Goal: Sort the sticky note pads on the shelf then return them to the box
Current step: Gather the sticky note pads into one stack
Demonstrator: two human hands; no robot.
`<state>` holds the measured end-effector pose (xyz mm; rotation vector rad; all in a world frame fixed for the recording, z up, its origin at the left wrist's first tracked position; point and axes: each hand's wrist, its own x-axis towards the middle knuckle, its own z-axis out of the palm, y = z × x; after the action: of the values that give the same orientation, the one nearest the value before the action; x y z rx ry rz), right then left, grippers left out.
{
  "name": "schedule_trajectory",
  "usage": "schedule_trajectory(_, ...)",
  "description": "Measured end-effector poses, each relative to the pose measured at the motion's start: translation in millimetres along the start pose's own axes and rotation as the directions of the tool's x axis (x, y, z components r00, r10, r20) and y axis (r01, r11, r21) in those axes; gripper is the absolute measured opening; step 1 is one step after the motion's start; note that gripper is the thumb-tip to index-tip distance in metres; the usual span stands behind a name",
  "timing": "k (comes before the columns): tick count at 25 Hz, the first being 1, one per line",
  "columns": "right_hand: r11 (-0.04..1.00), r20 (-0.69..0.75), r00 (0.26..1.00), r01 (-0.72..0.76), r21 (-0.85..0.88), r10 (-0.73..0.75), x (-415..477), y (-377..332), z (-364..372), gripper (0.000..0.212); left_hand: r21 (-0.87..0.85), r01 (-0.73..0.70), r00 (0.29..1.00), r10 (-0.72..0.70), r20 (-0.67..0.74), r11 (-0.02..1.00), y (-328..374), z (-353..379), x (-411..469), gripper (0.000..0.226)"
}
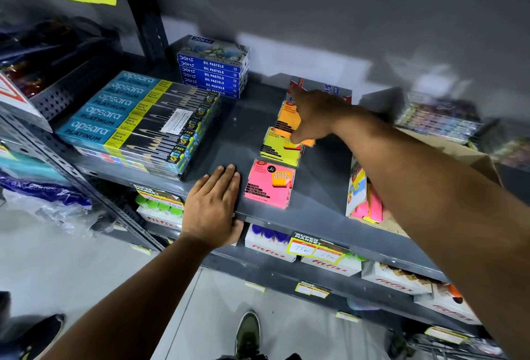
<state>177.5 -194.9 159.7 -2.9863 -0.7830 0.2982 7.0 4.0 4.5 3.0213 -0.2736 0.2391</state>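
Three stacks of sticky note pads lie in a row on the grey shelf (229, 136): pink pads (268, 187) nearest, yellow pads (276, 146) behind them, orange pads (286, 118) farthest. My right hand (311, 114) reaches over the orange stack and grips an orange pad at its top. My left hand (213, 204) rests flat on the shelf's front edge, left of the pink pads, holding nothing. The box (357, 184) stands at the right under my forearm, with pink and yellow pads still inside.
Apsara pencil packs (137, 124) fill the shelf's left side, with Doms oil pastel boxes (213, 68) behind them. A red and grey box (329, 88) sits behind the orange pads. A cardboard carton (459, 156) and more packets lie far right. Fitfizz boxes (269, 247) line the lower shelf.
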Motion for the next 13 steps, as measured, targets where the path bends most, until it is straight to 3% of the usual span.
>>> schedule_trajectory(6,0.998,0.096,0.994,0.053,-0.016,-0.051,19.5,-14.3,36.2,0.108,-0.010,-0.008,1.000,0.008,-0.016,1.000,0.0,-0.6,0.3,0.092)
schedule_trajectory(11,0.996,0.179,0.982,0.054,0.068,-0.065,25.6,-7.3,42.2,0.099,-0.004,-0.002,1.000,0.002,-0.026,1.000,0.1,0.2,0.2,0.091)
schedule_trajectory(13,0.997,0.176,0.982,0.058,0.051,-0.066,25.1,-5.4,46.9,0.085,-0.006,-0.001,1.000,0.000,-0.030,1.000,0.7,0.4,0.0,0.090)
